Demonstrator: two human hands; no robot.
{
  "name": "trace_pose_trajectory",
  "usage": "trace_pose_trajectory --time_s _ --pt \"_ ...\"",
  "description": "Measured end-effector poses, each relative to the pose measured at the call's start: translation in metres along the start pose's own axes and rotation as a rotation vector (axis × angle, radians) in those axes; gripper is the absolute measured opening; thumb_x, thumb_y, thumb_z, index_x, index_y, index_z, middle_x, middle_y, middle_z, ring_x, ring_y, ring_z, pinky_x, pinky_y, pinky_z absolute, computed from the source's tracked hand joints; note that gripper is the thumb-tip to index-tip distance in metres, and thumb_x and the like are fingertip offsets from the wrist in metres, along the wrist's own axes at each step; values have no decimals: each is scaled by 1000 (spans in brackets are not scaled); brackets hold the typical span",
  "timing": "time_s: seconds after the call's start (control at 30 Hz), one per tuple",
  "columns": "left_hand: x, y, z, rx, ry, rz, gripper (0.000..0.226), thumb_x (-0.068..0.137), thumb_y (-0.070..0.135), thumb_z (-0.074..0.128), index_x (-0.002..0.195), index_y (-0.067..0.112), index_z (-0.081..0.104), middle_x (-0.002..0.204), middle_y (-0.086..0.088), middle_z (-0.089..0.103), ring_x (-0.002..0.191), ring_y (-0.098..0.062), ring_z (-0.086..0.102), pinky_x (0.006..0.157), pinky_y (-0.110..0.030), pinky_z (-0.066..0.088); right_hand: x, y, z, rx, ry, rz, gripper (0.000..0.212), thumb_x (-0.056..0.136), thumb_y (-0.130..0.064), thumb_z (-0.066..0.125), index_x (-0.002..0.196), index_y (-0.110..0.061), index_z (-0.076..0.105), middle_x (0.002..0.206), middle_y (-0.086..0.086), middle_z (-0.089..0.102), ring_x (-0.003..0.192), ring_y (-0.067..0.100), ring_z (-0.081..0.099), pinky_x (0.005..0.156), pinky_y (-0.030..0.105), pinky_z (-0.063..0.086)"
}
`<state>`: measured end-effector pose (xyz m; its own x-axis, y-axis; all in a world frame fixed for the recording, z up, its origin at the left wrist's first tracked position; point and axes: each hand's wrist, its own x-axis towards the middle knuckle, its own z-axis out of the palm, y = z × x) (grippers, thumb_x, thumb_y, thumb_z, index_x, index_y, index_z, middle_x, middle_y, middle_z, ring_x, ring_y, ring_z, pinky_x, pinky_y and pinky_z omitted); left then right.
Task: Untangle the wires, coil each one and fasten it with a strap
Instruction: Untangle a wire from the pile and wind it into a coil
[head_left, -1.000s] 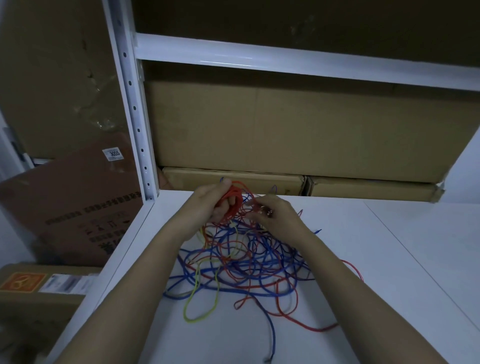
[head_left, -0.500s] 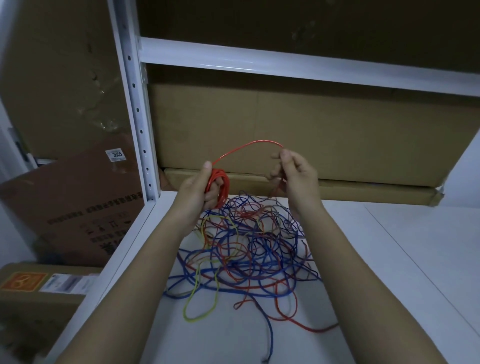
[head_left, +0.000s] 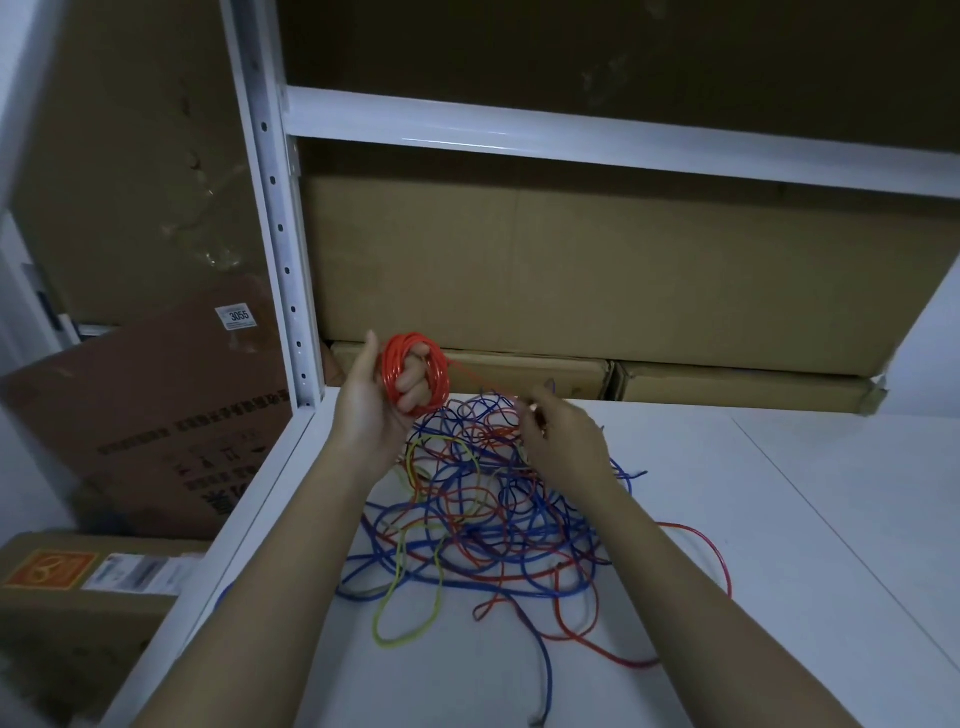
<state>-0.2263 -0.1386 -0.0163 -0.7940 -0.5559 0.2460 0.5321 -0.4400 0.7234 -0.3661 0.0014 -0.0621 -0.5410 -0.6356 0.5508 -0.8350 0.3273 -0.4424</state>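
A tangle of blue, red and yellow wires (head_left: 483, 525) lies on the white shelf (head_left: 779, 545). My left hand (head_left: 379, 405) is raised above its far edge, and a small coil of red wire (head_left: 390, 366) is wound around its curled fingers. From that coil a taut red strand (head_left: 475, 378) runs right and down to my right hand (head_left: 563, 441), which pinches it just above the pile. A yellow loop (head_left: 405, 613) sticks out at the pile's near left. No strap is visible.
Large cardboard boxes (head_left: 571, 270) fill the back of the shelf under a white crossbeam (head_left: 571, 140). A white perforated upright (head_left: 275, 218) stands at the left. More boxes (head_left: 156, 415) lean and lie on the floor beyond the shelf's left edge.
My right hand has come down from its raised position to just above the pile. The arched red strand is pulled taut, and the coil on my left hand looks larger.
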Motion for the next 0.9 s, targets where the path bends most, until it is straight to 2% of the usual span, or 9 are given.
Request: trace_pose_trajectory --time_s 0.1,0.2,0.3,0.37,0.47,0.6,0.67,0.77,0.9 --pt "0 -2 -4 -20 37 32 43 102 26 19 90 3 53 57 2 42 48 -10 36 53 -20 37 -10 -8 1 -293 -96 -211 29 101 -26 40 114 -14 63 97 7 65 91 26 59 69 37 49" --pt "6 -10 -2 137 118 55 34 104 20 22 94 8 52 62 4 49 52 -7 45 54 -18 39 -16 -19 3 -369 -291 -357 36 100 -20 39 134 -13 51 117 10 60 107 29 54 80 40 49" --pt "5 -17 -6 666 125 105 28 106 22 26 92 18 49 74 3 51 61 -1 51 66 -19 42 -19 -31 2 -367 -359 -466 40 97 -9 44 137 -8 48 122 13 58 111 32 52 79 43 50" --pt "2 -23 -13 1032 52 128 24 105 31 29 88 23 45 78 5 51 65 4 50 71 -21 40 -20 -39 -3 -376 -304 -563 35 90 -3 57 125 -5 60 109 14 65 100 31 60 68 39 53" --pt "-1 -27 -21 1203 -63 79 25 102 36 34 98 14 45 84 -5 54 75 -5 50 76 -32 41 -15 -44 -14 -414 -74 -668 15 68 -11 84 79 -10 74 68 5 66 60 24 63 41 26 48" --pt "-5 -29 -21 1160 -162 -47 18 102 37 36 112 35 51 103 10 58 91 2 53 87 -27 38 0 -45 -30 -333 158 -725 28 80 -26 72 57 -11 67 55 4 58 51 22 57 43 25 44" --pt "-6 -30 -20 1094 -195 -68 29 103 36 36 113 22 58 99 6 65 89 -7 59 84 -30 43 6 -44 -36 -231 132 -724 18 85 -17 67 71 -7 72 67 7 65 59 25 59 52 30 47" --pt "-5 -28 -16 969 -289 -134 46 101 46 29 75 14 49 58 10 52 51 -7 41 58 -22 34 9 -41 -39 -28 -14 -522 7 90 -13 64 92 -10 70 81 0 68 71 21 57 65 36 46" --pt "-4 -26 -10 849 -260 -217 66 85 69 21 63 18 58 48 6 40 43 -8 30 45 -17 29 7 -40 -28 372 -226 -154 8 94 -22 58 100 -21 53 67 -12 52 62 10 49 59 37 41"
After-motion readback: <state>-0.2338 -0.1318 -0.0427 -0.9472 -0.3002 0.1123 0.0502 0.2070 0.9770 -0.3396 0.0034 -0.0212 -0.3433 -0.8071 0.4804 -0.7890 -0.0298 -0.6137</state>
